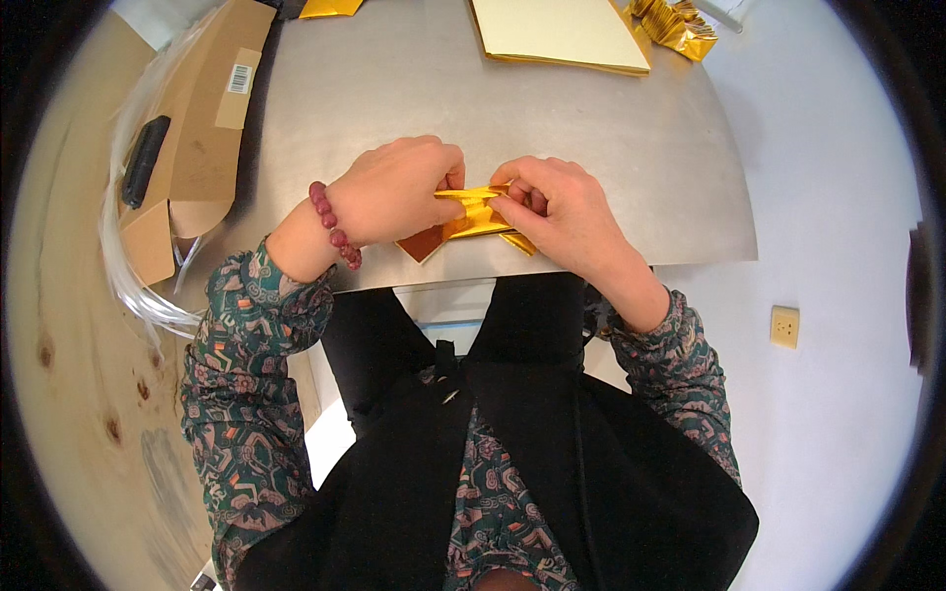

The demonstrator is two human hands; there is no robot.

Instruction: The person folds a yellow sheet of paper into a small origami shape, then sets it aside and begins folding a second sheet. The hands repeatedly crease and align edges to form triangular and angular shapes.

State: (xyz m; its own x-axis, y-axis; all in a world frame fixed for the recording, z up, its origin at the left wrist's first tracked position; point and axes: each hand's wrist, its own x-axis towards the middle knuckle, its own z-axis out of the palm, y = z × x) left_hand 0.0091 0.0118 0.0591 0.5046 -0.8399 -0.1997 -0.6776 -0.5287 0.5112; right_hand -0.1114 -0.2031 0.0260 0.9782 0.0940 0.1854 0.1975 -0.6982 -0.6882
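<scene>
Between my two hands is a piece of shiny gold foil paper point(477, 219), partly folded, with flaps sticking out below at both sides. It lies close to the table's near edge. My left hand point(402, 192), with a dark red bead bracelet point(331, 225) at the wrist, pinches the foil paper's left end. At the right end, my right hand point(560, 210) grips it between thumb and curled fingers. The fingertips cover part of the folds.
On the grey table point(394, 94), a stack of pale gold-edged sheets point(562, 32) lies at the far side, beside a bunch of folded gold pieces point(678, 28). Another gold piece point(330, 8) shows at the far left. An open cardboard box point(202, 128) and clear plastic strips point(123, 222) stand at left.
</scene>
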